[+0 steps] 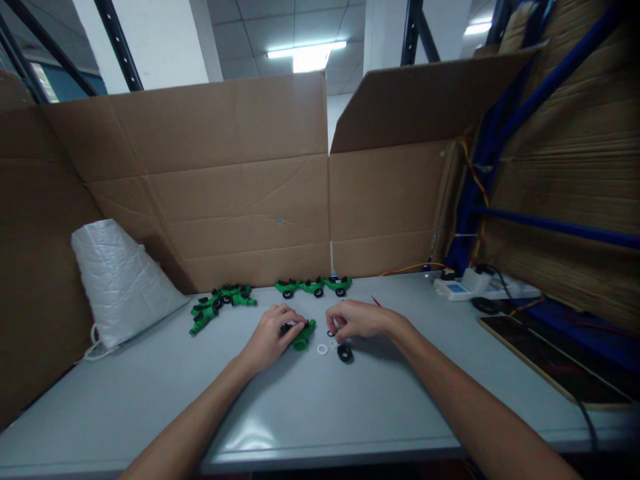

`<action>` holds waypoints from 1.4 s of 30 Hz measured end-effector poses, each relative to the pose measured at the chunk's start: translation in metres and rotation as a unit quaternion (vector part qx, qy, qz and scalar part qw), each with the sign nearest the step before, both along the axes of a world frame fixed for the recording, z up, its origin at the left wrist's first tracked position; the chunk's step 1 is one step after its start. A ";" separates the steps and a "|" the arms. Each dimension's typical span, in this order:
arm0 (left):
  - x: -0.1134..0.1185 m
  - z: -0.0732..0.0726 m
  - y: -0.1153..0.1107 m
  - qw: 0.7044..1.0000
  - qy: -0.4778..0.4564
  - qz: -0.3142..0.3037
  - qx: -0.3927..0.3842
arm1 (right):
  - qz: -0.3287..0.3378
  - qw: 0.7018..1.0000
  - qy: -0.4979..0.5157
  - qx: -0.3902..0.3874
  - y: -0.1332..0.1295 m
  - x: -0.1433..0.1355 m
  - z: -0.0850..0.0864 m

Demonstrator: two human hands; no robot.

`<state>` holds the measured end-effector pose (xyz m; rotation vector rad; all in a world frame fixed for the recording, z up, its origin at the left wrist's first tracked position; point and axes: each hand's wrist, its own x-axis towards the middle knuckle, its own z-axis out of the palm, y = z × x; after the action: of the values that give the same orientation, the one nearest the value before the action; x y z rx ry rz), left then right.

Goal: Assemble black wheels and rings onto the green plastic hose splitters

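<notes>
My left hand (275, 333) is closed on a green plastic part with black pieces (303, 340), which rests low over the table. The thumb and fingers cover much of it. To its right, my right hand (357, 319) is bent downward with the fingertips pinched close to the tabletop. A small black ring (331, 333) shows beside those fingertips; whether they grip it or another small piece is hidden. Just below lie a white ring (323, 349) and a thick black ring (345, 353) like a wheel. A second pale ring (334, 344) is partly under the fingers.
Several green parts with black wheels (313, 288) line the back, and more green parts (220, 303) sit at the back left. A white sack (120, 287) leans on the cardboard wall (240, 213). At right are a power strip (487, 287) and a dark flat panel (550, 360).
</notes>
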<state>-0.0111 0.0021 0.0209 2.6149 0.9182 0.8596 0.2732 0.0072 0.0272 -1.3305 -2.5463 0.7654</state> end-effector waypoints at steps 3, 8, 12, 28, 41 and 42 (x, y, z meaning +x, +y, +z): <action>0.000 0.001 0.000 1.000 -0.010 -0.003 -0.007 | 0.011 1.000 0.005 0.000 0.000 0.000 0.000; 0.000 0.003 -0.001 0.999 -0.022 -0.016 -0.042 | 0.013 1.000 0.010 0.004 0.000 0.001 -0.001; 0.000 0.004 -0.003 0.998 -0.018 -0.018 -0.052 | 0.015 1.000 0.014 -0.002 0.002 0.001 -0.003; -0.007 0.004 0.003 0.999 -0.023 0.037 -0.017 | 0.013 1.000 0.008 -0.020 0.003 0.002 -0.003; -0.008 0.005 0.006 0.995 -0.048 0.087 0.020 | -0.002 1.000 -0.009 -0.027 -0.007 -0.002 0.003; -0.009 0.004 0.008 0.993 -0.057 0.100 0.022 | -0.001 1.000 -0.010 -0.026 -0.008 -0.002 0.004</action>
<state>-0.0200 0.0096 0.0249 2.5105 1.1562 1.0785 0.2707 -0.0009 0.0310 -1.3619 -2.5570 0.8281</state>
